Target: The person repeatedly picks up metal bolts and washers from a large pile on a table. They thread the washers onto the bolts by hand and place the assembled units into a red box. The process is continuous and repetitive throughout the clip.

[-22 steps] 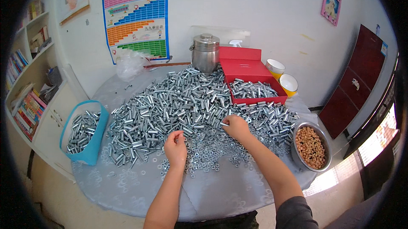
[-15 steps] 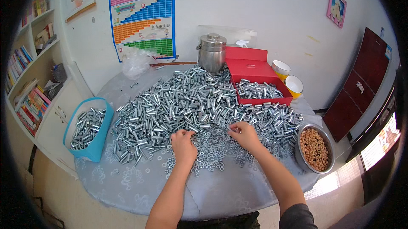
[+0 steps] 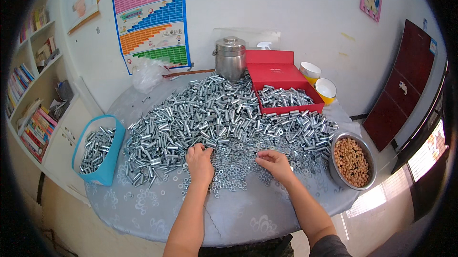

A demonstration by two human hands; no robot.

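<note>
A broad heap of shiny metal sleeves (image 3: 210, 109) spreads over the table. At its near edge my left hand (image 3: 199, 165) has its fingers bent and drawn together against the sleeves. Whatever those fingers hold, if anything, is hidden. Small nuts and washers (image 3: 231, 173) lie scattered between my hands. To the right, my right hand (image 3: 275, 165) hovers just over more washers (image 3: 298, 154), thumb and forefinger pinched. Something tiny may be at its fingertips, too small to name.
A blue fabric bin (image 3: 111, 157) of sleeves stands left. Behind the heap are a steel canister (image 3: 230, 61) and an open red box (image 3: 292, 110) holding sleeves. White-and-yellow bowls (image 3: 326, 90) sit beside it. A steel bowl (image 3: 369, 176) of nuts in shells is at the right edge.
The whole view has tilted slightly. My left hand has shifted a little left, its fingers lower on the sleeves. My right hand has turned slightly, still pinched over the washers.
</note>
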